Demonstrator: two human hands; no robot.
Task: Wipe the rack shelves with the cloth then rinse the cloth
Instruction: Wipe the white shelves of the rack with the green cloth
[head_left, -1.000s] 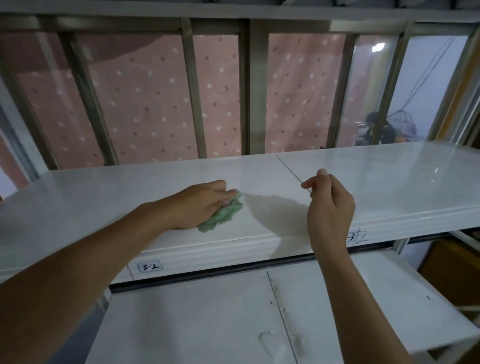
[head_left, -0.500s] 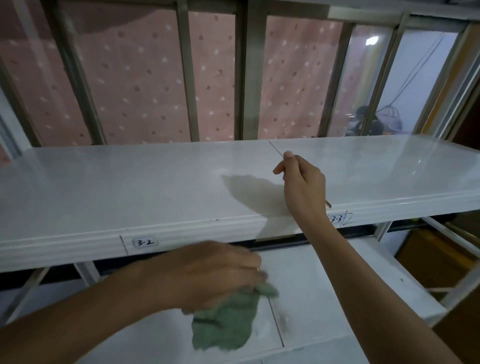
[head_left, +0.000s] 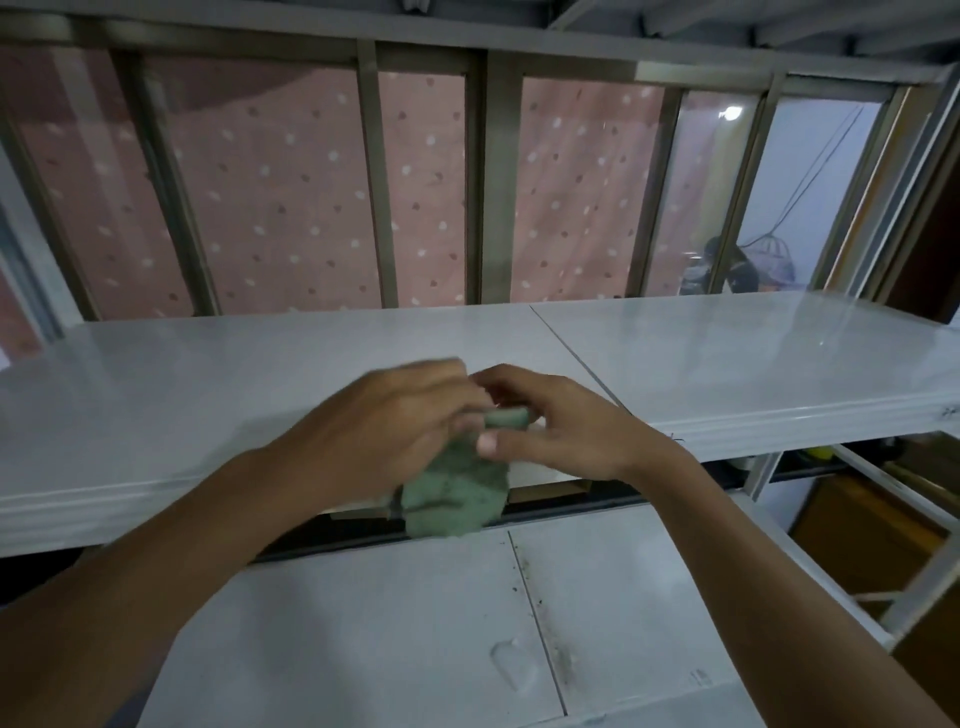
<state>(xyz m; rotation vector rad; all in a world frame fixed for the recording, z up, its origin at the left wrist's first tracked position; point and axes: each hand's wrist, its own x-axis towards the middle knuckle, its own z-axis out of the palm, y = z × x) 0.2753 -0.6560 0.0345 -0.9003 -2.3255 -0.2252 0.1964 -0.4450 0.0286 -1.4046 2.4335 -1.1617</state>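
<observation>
Both hands are meeting in front of the upper shelf's near edge, sharing one soft green cloth. Left hand is gripping the crumpled upper part of it, fingers curled and blurred with motion. Right hand is pinching a rolled corner of the cloth between thumb and fingers, so each hand is closed on fabric rather than lying slack. Most of the cloth is hanging below the hands as a limp, rumpled, rounded flap, dangling across the dark gap between the two shelves.

Behind them the upper shelf is lying flat, smooth and glossy white, with a thin seam running diagonally across it toward the far edge and a ridged moulded lip along the near side. Nearer, the lower shelf is showing the same pale hard surface, though dark gritty specks are collecting along its seam, with a faint drop-shaped mark just left of it. Farther back, straight metal window bars are standing before a pink dotted curtain.
</observation>
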